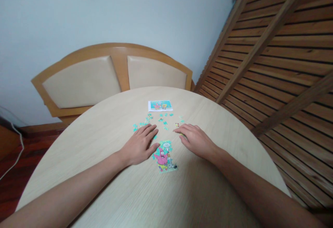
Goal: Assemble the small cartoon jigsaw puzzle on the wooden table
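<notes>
A partly joined jigsaw puzzle (162, 158) lies on the table, showing a pink starfish figure and a pale squid-like figure on turquoise. Flat on the tabletop at its left rests my left hand (140, 144), fingers spread, thumb tip touching or very near the puzzle's left edge. Loose turquoise puzzle pieces (135, 127) lie by its fingertips, some partly covered. My right hand (194, 138) is palm down to the puzzle's upper right, index finger stretched forward and thumb apart from it. Yellow puzzle pieces (181, 134) show beneath these fingers; no grip on them is visible.
Beyond the hands, several more loose pieces (165, 123) are scattered before a reference picture card (160, 105). The round wooden table (117, 193) meets a padded bench back (83, 82) at the far side. A slatted wooden panel (275, 54) leans on the right.
</notes>
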`<state>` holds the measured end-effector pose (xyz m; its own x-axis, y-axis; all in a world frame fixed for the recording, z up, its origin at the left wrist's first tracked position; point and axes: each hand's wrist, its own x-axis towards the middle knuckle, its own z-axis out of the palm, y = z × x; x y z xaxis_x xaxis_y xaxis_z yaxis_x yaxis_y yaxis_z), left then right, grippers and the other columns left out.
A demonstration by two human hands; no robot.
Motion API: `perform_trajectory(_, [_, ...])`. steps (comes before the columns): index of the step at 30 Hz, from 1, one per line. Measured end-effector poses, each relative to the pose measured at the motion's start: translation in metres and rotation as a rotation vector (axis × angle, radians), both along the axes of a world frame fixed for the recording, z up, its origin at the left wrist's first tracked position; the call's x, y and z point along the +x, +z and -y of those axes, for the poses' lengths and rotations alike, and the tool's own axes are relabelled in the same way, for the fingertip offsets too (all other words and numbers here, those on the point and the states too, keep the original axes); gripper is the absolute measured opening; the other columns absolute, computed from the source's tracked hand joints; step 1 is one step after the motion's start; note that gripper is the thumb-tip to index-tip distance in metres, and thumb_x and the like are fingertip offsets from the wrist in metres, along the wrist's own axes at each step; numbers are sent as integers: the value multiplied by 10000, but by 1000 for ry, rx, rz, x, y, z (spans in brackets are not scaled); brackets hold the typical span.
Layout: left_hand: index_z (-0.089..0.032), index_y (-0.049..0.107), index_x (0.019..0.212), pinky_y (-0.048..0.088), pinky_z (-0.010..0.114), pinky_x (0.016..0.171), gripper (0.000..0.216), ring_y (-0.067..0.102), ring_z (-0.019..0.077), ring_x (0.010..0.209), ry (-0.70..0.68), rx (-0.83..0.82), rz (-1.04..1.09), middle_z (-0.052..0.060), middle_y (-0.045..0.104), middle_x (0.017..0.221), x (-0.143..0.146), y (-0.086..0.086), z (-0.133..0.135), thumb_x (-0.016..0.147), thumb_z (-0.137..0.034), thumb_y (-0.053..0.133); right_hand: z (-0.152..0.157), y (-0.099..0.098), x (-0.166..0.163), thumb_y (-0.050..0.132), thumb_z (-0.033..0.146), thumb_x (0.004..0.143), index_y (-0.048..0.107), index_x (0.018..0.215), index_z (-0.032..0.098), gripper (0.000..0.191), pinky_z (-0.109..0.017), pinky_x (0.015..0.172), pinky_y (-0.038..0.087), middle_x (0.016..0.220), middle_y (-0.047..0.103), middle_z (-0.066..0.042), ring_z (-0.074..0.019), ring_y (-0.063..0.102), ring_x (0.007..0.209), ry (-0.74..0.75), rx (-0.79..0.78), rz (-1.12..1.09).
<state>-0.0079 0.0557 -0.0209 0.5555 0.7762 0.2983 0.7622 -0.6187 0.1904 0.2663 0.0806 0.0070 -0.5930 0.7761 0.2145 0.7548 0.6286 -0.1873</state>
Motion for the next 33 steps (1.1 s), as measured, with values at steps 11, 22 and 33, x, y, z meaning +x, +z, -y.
perform_trajectory(11, [-155,608,1309,347,505,1151,444,420,321,1411,0,-1,-123,124,496,1504,10,14,-50,1043,-442,399,1,0,3,554,185,941,683,1137,195,235,-405,912,462,1128,698,-85,-250,627,1074,-10,18,-1])
perform_trajectory(22, [-170,705,1089,474,401,949,391,657,229,1105,-20,110,-139,90,727,1177,10,18,-59,1061,-322,346,-6,1,14,553,216,942,689,1108,195,217,-400,928,464,1127,712,-82,-244,635,1061,-63,48,-82])
perform_trajectory(33, [-210,636,1268,491,434,990,347,627,225,1157,-209,34,18,64,685,1277,21,32,4,1060,-299,373,9,3,-4,682,309,902,687,1074,214,197,-370,887,439,1051,742,-60,-230,657,1021,25,75,-239])
